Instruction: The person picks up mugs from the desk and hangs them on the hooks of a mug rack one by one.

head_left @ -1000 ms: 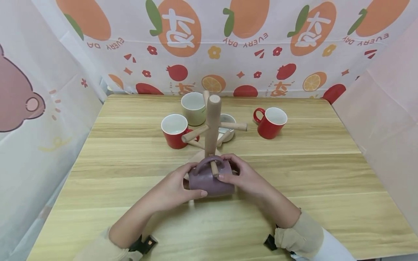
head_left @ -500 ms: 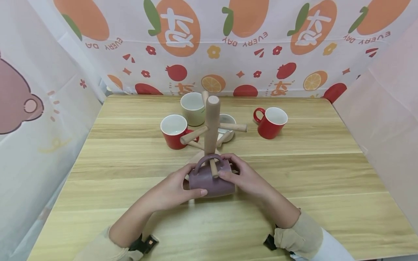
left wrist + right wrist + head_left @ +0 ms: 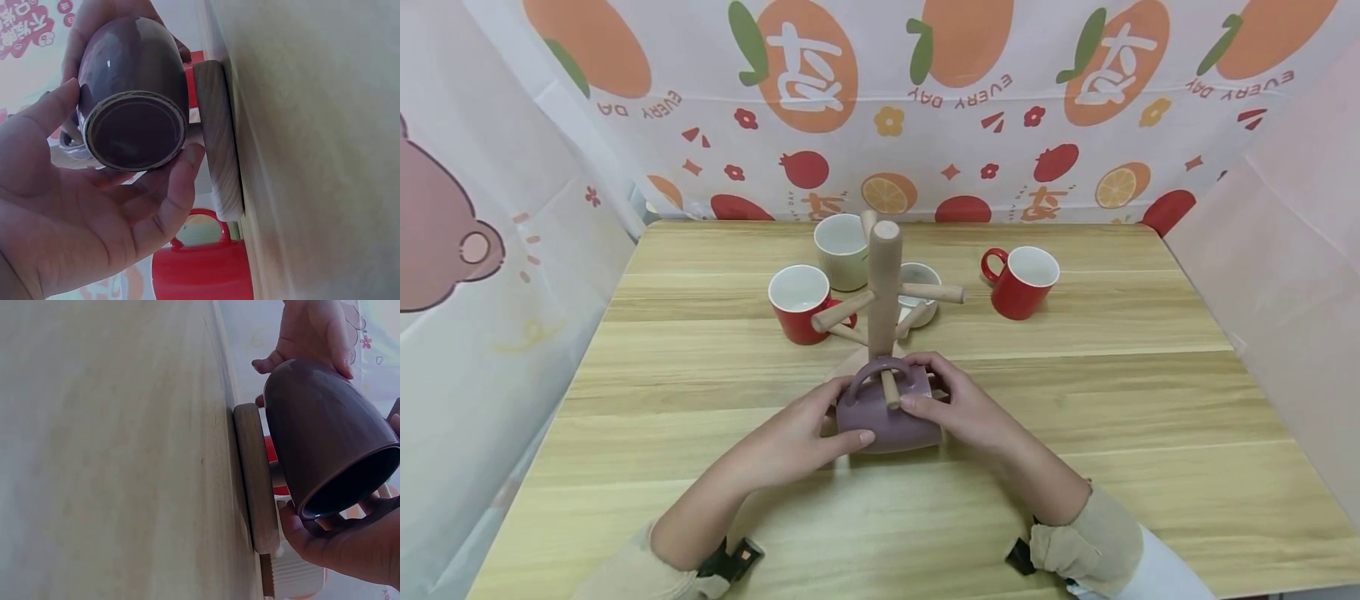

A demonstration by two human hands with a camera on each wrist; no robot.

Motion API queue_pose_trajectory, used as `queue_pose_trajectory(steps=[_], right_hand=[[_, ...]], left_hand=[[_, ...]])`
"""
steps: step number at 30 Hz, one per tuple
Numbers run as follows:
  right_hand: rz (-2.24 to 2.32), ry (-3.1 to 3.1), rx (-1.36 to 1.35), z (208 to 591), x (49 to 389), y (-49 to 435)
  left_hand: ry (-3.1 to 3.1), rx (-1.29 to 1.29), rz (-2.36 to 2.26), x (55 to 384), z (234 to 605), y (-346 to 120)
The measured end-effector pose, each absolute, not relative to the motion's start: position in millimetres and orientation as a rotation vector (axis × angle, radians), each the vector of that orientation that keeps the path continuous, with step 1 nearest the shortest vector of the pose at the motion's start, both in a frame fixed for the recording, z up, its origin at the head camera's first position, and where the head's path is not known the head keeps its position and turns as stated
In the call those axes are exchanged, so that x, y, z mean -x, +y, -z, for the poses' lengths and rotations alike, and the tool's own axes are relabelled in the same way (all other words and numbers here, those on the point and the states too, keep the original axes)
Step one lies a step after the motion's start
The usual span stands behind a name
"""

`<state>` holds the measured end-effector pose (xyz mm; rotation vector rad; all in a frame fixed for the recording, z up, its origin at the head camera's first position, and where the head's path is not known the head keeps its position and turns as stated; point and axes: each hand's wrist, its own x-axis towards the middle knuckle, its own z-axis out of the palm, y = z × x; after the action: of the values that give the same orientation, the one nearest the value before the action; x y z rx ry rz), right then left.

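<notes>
A purple mug (image 3: 891, 427) lies on its side with its handle upward, at the front of a wooden mug tree (image 3: 883, 287). The lowest front peg (image 3: 890, 390) runs through the handle loop. My left hand (image 3: 797, 437) holds the base end between thumb and fingers; the mug's round bottom faces the left wrist view. My right hand (image 3: 966, 408) grips the mouth end, thumb beside the peg tip and fingers behind. In the right wrist view the mug's dark opening shows above the right fingers. The tree's wooden base (image 3: 257, 478) stands flat on the table, the mug raised beside it.
Behind the tree at left are a red mug (image 3: 800, 308) and a pale green mug (image 3: 842, 254). A whitish cup (image 3: 921, 292) is partly hidden by the post. Another red mug (image 3: 1025, 283) stands at the back right. A fruit-print cloth (image 3: 947, 150) hangs behind the table.
The top of the mug tree's post has shifted slightly left, while the mug sits a touch further right. Both hands keep their hold in nearly the same place.
</notes>
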<state>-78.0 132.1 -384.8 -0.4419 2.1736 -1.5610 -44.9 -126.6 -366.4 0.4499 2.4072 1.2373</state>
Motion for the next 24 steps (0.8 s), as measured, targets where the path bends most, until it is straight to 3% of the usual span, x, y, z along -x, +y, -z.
queue_pose_trajectory(steps=[12, 24], right_hand=[[1.57, 2.159, 0.423, 383.4, 78.3, 133.8], [1.59, 2.147, 0.465, 381.8, 77.9, 137.1]], left_hand=[[2.815, -0.406, -1.321, 55.0, 330.6, -127.6], [3.119, -0.696, -1.252, 64.2, 325.8, -89.4]])
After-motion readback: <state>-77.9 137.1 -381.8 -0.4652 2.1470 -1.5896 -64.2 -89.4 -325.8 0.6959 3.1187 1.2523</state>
